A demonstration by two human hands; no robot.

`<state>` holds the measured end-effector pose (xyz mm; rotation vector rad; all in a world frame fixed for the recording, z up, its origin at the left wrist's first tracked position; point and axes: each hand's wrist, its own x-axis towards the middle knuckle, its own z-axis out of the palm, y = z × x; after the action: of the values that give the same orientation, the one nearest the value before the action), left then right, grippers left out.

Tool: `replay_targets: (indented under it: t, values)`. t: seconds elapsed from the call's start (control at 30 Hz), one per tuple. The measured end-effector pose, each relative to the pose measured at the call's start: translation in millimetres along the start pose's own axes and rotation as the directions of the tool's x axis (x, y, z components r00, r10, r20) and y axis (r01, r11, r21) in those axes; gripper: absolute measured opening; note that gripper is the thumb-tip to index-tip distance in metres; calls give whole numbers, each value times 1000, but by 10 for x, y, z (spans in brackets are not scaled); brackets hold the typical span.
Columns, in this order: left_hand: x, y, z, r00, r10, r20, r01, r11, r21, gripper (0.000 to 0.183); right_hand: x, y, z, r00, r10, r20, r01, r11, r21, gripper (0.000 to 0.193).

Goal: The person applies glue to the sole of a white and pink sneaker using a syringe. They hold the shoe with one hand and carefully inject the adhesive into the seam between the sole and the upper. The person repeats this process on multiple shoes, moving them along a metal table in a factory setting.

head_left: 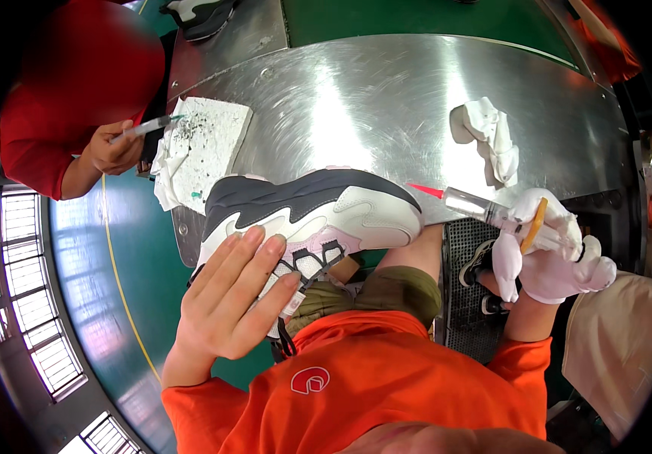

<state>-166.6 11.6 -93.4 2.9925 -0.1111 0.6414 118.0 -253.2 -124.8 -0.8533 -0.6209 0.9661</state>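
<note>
A white, pale pink and black sneaker [375, 216] lies tilted at the near edge of the metal table, its dark sole turned to the far side. My bare left hand [239, 295] grips it from the near side, fingers stretched along the upper beside the laces. In a white glove, my right hand [545, 246] is closed around a clear syringe [477, 206] with an orange-yellow finger flange. The red tapered tip [426, 191] of the syringe points at the toe end of the sole, with a small apparent gap.
The shiny metal table [280, 113] bears a crumpled white cloth [496, 140] on the right. On the left, a speckled white pad [216, 125] sits beside a co-worker's hand [114, 147] holding another syringe [144, 127]. Another shoe [203, 19] stands at the far left.
</note>
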Motion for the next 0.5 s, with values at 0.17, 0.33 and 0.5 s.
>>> replay_targets:
  t: [0.17, 0.33, 0.5]
  values:
    - [-61, 14, 34, 1000, 5, -5, -5, 1000, 22, 20, 103, 90, -13, 999, 25, 25, -27, 998, 61, 89]
    - [-72, 10, 58, 1000, 2, -21, -2, 1000, 1, 20, 160, 120, 25, 998, 65, 11, -66, 996, 57, 90]
    - [-79, 35, 13, 998, -42, 37, 44, 998, -55, 24, 208, 115, 70, 994, 103, -20, -102, 995, 21, 90]
